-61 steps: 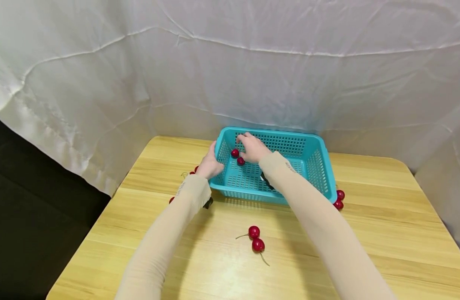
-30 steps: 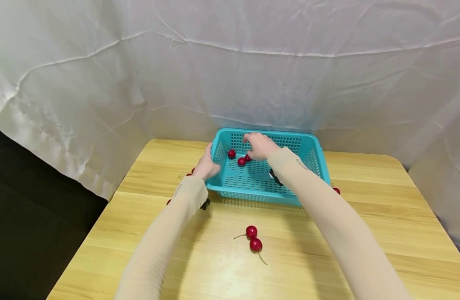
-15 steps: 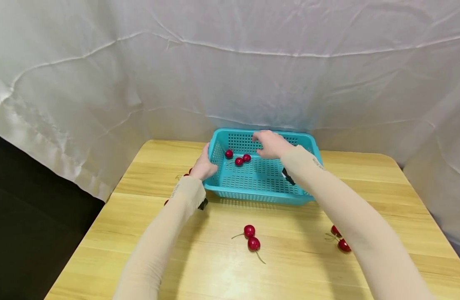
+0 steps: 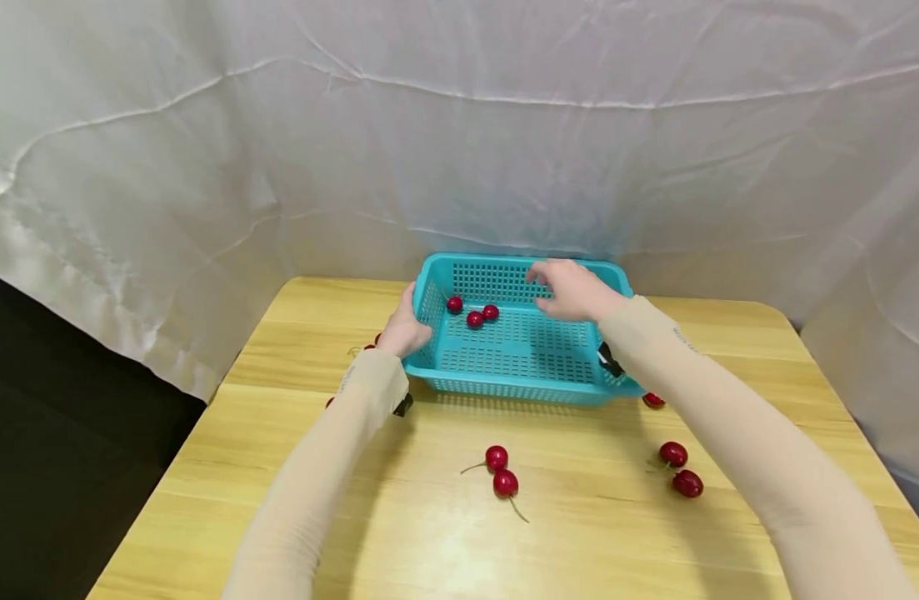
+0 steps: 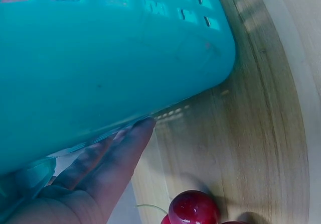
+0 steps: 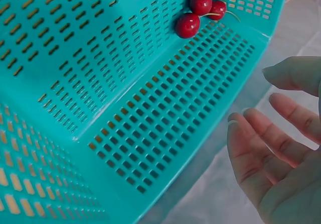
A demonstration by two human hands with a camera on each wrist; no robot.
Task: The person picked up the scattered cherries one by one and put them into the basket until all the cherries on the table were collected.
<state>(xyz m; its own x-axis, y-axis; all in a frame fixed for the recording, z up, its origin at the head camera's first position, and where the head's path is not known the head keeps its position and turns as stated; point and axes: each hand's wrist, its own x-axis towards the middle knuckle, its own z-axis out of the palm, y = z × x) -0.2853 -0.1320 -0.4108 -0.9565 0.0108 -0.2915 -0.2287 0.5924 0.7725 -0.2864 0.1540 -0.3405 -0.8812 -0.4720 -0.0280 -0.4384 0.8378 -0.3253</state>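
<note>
A turquoise perforated basket [image 4: 519,387] stands at the back of the table. Inside, near its left end, lie three red cherries [image 4: 475,319] with stems, also seen as cherries [image 6: 187,25] in the right wrist view. My left hand [image 4: 404,332] holds the basket's left end, its fingers [image 5: 120,156] against the outside of the wall. Over the basket's right half hovers my right hand [image 4: 575,290], thumb and fingers apart and slightly bent, with nothing between them; the right wrist view shows that same hand [image 6: 281,148] beside the rim.
Two touching cherries [image 4: 506,483] lie on the wooden table [image 4: 579,533] in front of the basket. Another pair of cherries [image 4: 672,454] is by my right sleeve, and one cherry [image 4: 654,400] at the basket's right corner. More cherries [image 5: 194,207] lie left of it. Pale fabric [image 4: 504,167] hangs behind.
My right hand has let go of a third cherry inside the basket and moved right, away from it. Cherries by the right sleeve have come into view. My left hand stays at the basket's left end.
</note>
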